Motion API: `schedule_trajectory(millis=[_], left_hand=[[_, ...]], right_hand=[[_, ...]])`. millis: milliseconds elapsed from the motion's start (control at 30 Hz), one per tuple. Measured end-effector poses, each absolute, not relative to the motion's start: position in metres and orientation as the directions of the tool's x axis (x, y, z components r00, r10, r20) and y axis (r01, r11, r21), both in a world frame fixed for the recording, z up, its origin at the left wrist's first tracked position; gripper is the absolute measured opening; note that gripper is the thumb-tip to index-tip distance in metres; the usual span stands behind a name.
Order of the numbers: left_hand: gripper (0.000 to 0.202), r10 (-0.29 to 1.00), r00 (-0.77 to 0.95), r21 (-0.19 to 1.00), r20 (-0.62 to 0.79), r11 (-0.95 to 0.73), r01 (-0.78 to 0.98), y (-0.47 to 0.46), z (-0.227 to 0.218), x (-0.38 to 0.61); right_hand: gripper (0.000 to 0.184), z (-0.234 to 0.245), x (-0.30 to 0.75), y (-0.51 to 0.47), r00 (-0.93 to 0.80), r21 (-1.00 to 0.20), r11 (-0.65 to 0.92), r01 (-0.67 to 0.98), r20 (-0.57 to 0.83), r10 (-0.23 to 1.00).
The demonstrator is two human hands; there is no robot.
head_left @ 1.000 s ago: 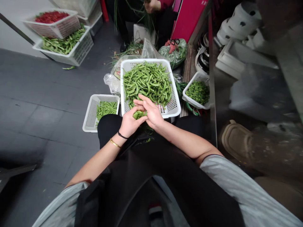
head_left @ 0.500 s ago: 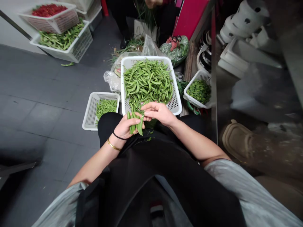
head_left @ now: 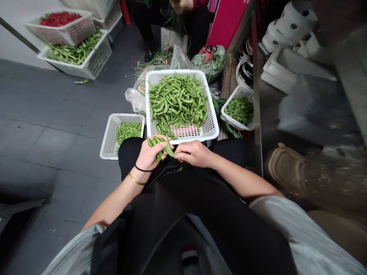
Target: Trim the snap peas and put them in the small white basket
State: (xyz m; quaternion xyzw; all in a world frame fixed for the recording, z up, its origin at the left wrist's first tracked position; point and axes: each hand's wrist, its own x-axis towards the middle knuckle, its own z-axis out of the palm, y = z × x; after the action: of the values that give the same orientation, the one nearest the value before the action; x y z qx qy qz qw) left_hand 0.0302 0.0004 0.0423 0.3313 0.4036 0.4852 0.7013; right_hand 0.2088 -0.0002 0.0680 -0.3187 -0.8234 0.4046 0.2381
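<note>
Here, over the lap, the left hand (head_left: 149, 156) is closed round a bunch of pea pods (head_left: 159, 146), whose ends stick out past the thumb and fingers toward the far side. A black band and a gold bracelet sit on that wrist. The right hand (head_left: 195, 153) lies just to the right with its fingers curled in, the fingertips (head_left: 177, 154) pinched on the right end of one pod in the bunch, so both hands have hold of it.

The bunch hangs just near of the rim of the large white basket (head_left: 211, 131), which stands on the floor (head_left: 57, 114). This basket is heaped with loose pods (head_left: 177, 100), and part of its mesh bottom shows at the near edge.

To its left, lower on the floor, is a smaller white basket (head_left: 106, 143) with a thin layer of pods (head_left: 128, 130) in its right half. To the right is another small basket (head_left: 239, 91) holding finer green trimmings (head_left: 240, 110).

A crumpled clear plastic bag (head_left: 137, 100) lies at the big basket's far left corner. At the far left are two stacked baskets, red chillies (head_left: 59, 18) on top and long green pods (head_left: 75, 53) below. At the far edge another person's hand (head_left: 181, 5) holds green stalks.
</note>
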Motion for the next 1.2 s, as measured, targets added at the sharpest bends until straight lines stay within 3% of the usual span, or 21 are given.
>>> schedule_trajectory(millis=[100,167,267,333,400,467,567,633,700,800,900,967,1033,1133,1200], left_hand=[[0.024,0.891,0.351,0.832,-0.288,0.414,-0.369,-0.002,0.039,0.026],[0.024,0.819,0.482,0.814,-0.310,0.491,-0.310,-0.003,0.036,0.021],[0.023,0.711,0.622,0.789,-0.328,0.569,-0.233,-0.003,0.031,0.012],[0.022,0.696,0.633,0.773,-0.340,0.590,-0.233,-0.003,0.027,0.009],[0.021,0.708,0.615,0.765,-0.347,0.593,-0.251,-0.002,0.023,0.009],[0.021,0.704,0.621,0.767,-0.345,0.593,-0.246,-0.001,0.021,0.011],[0.023,0.691,0.629,0.783,-0.356,0.588,-0.202,0.001,0.023,0.014],[0.023,0.719,0.593,0.849,-0.363,0.518,-0.108,0.002,0.032,0.013],[0.022,0.769,0.565,0.946,-0.297,0.317,0.066,0.000,0.046,0.010],[0.017,0.806,0.585,0.966,-0.093,-0.070,0.250,-0.005,0.063,0.009],[0.016,0.887,0.461,0.987,0.009,-0.082,0.140,-0.013,0.064,0.020],[0.018,0.961,0.275,0.995,-0.017,0.042,-0.087,-0.017,0.057,0.031],[0.021,0.989,0.113,0.946,-0.092,0.122,-0.300,-0.014,0.051,0.037],[0.023,0.990,-0.052,0.912,-0.134,0.103,-0.397,0.010,0.045,0.015],[0.023,0.978,-0.190,0.944,-0.084,0.016,-0.330,0.038,0.037,-0.022]], right_hand=[[0.024,0.068,0.208,-0.005,-0.782,-0.871,0.455,0.185,0.149,0.605],[0.024,0.067,0.217,-0.003,-0.788,-0.911,0.384,0.153,0.122,0.604],[0.029,0.068,0.243,0.008,-0.535,-0.949,0.220,0.227,0.067,0.842],[0.029,0.070,0.258,0.014,-0.346,-0.923,0.209,0.323,0.090,0.934],[0.028,0.073,0.260,0.015,-0.345,-0.819,0.336,0.465,0.181,0.921],[0.038,0.075,0.249,0.011,-0.505,-0.632,0.531,0.565,0.245,0.828],[0.033,0.072,0.222,0.002,-0.745,-0.379,0.745,0.549,0.180,0.642],[0.032,0.070,0.213,0.000,-0.804,-0.327,0.785,0.527,0.108,0.585],[0.031,0.067,0.212,0.003,-0.812,-0.384,0.768,0.513,0.072,0.579],[0.033,0.064,0.215,0.006,-0.812,-0.674,0.624,0.396,0.060,0.581],[0.037,0.060,0.207,0.005,-0.709,-0.937,0.295,0.185,0.080,0.700],[0.036,0.056,0.197,0.001,-0.519,-0.972,0.212,0.103,0.129,0.845],[0.032,0.052,0.194,-0.002,-0.372,-0.942,0.300,0.147,0.229,0.900],[0.028,0.045,0.209,-0.004,-0.402,-0.865,0.405,0.295,0.272,0.874],[0.028,0.043,0.232,-0.002,-0.513,-0.834,0.392,0.389,0.158,0.844]])
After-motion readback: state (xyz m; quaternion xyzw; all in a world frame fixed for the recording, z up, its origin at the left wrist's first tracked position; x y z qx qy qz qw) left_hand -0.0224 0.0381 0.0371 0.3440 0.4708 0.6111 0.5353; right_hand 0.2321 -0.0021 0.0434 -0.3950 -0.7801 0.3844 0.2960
